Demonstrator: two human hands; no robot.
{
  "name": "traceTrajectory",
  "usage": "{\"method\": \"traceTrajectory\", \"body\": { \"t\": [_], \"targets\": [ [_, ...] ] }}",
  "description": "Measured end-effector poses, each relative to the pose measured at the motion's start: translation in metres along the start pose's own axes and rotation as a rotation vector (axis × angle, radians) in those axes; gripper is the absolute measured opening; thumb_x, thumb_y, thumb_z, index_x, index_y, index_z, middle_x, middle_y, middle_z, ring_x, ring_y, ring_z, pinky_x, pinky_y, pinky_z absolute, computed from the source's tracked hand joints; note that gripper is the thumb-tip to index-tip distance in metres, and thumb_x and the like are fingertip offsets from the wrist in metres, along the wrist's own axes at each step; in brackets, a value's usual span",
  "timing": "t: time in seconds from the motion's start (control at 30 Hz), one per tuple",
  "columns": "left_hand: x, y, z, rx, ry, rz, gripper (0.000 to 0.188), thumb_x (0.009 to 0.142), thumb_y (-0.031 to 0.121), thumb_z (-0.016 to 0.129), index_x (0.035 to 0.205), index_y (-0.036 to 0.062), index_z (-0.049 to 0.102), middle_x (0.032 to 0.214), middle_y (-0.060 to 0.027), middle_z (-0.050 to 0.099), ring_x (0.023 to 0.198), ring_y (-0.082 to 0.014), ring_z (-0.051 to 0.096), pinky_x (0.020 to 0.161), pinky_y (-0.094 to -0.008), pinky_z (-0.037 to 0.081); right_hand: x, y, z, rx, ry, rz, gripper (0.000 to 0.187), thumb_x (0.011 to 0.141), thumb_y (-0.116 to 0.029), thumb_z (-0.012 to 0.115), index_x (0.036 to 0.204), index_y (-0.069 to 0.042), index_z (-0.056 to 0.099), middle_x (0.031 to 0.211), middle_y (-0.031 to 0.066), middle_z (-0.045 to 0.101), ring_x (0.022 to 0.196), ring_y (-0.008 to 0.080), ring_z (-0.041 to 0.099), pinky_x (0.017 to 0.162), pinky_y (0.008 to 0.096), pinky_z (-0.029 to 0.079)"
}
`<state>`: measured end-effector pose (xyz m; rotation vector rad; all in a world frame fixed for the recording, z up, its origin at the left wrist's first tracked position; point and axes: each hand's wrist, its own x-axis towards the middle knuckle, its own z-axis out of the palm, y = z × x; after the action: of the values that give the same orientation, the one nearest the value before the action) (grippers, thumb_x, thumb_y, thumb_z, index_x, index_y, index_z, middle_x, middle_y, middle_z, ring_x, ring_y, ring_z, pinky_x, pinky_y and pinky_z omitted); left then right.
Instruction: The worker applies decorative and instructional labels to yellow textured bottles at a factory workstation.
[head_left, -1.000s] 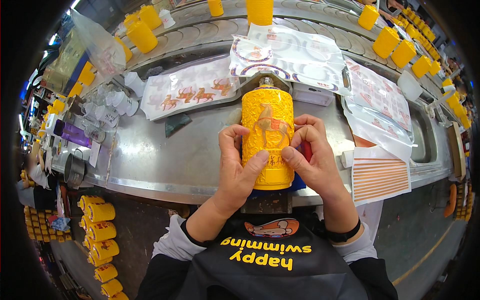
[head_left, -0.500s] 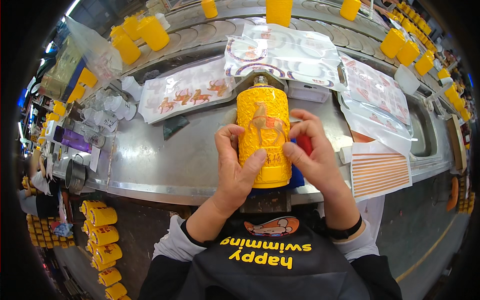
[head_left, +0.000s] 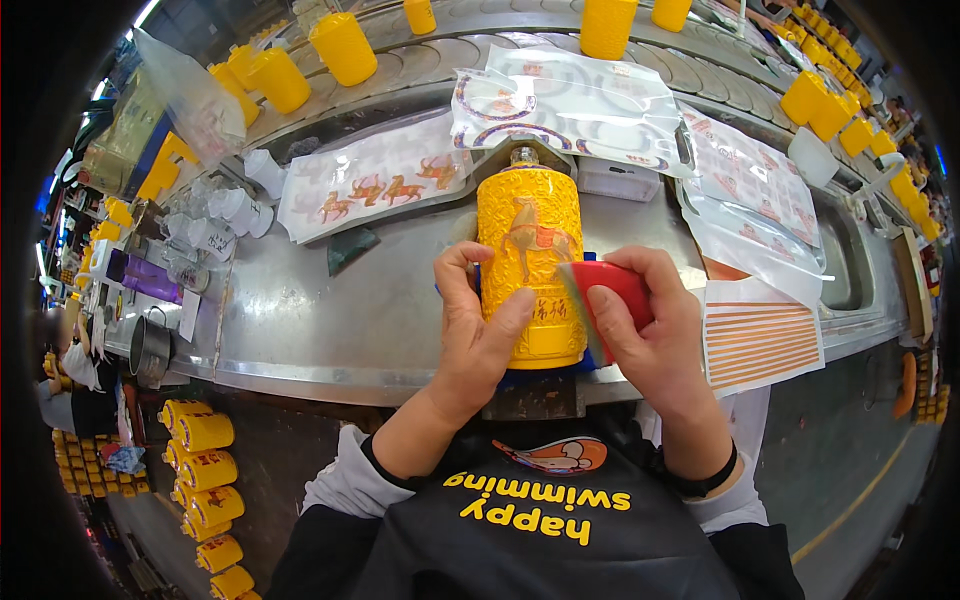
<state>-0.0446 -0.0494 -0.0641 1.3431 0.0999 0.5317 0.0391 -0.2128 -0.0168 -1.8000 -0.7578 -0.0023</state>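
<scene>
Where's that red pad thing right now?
In the head view, the red pad is in the right hand, pressed against the right side of the yellow embossed bottle, centre of the metal bench.

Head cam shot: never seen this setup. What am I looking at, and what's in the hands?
One wide fisheye camera worn on a person's head looks down at their own two bare hands; edges bend because of the lens. There is no robot. The left hand grips a yellow embossed bottle lying on a steel workbench. The right hand holds a red block against the bottle's side. Clear bags of decal sheets lie behind it, a striped orange sheet to the right. More yellow bottles stand on the conveyor beyond.
</scene>
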Motion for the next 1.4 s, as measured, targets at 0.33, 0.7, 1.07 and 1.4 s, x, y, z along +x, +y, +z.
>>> {"method": "traceTrajectory", "body": {
  "t": [0.33, 0.7, 1.07, 1.4],
  "targets": [
    [-0.024, -0.012, -0.013, 0.114, 0.049, 0.303, 0.045, 0.098, 0.029, 0.053, 0.128, 0.0034, 0.034, 0.127, -0.0168, 0.04, 0.124, -0.0256, 0.04, 0.11, -0.0426, 0.025, 0.011, -0.019, -0.003, 0.16, -0.283, -0.126, 0.016, 0.082, -0.008, 0.068, 0.096, -0.002, 0.063, 0.081, 0.008, 0.059, 0.07, 0.0171, 0.057, 0.061, 0.0283, 0.045],
    [-0.026, -0.001, -0.012, 1.018, -0.154, 0.789, 0.045, 0.087, 0.036, 0.067, 0.117, 0.0081, 0.046, 0.118, -0.0192, 0.05, 0.121, -0.0368, 0.045, 0.112, -0.0636, 0.016, -0.001, 0.014, -0.003, 0.213, -0.105, 0.325, 0.02, 0.088, -0.016, 0.066, 0.1, -0.001, 0.06, 0.088, 0.0102, 0.065, 0.078, 0.0143, 0.062, 0.069, 0.0284, 0.051],
    [-0.031, -0.017, -0.025, 1.016, -0.101, 0.636, 0.074, 0.085, 0.024, 0.074, 0.139, -0.0011, 0.03, 0.135, -0.02, 0.043, 0.124, -0.0331, 0.045, 0.108, -0.042, 0.031, -0.025, 0.088, -0.164, -0.889, -0.156, 0.122, 0.055, 0.076, 0.014, 0.048, 0.122, -0.011, 0.062, 0.14, 0.0164, 0.047, 0.126, 0.0387, 0.043, 0.105, 0.0419, 0.04],
    [-0.038, -0.015, -0.025, 1.036, -0.095, 0.587, 0.072, 0.087, 0.024, 0.072, 0.14, -0.0014, 0.03, 0.135, -0.0192, 0.043, 0.125, -0.0316, 0.044, 0.108, -0.041, 0.031, -0.001, 0.112, -0.18, -0.864, -0.435, 0.2, 0.036, 0.073, -0.015, 0.075, 0.105, -0.007, 0.062, 0.117, 0.0133, 0.053, 0.114, 0.0361, 0.047, 0.097, 0.0419, 0.044]
  ]
}}
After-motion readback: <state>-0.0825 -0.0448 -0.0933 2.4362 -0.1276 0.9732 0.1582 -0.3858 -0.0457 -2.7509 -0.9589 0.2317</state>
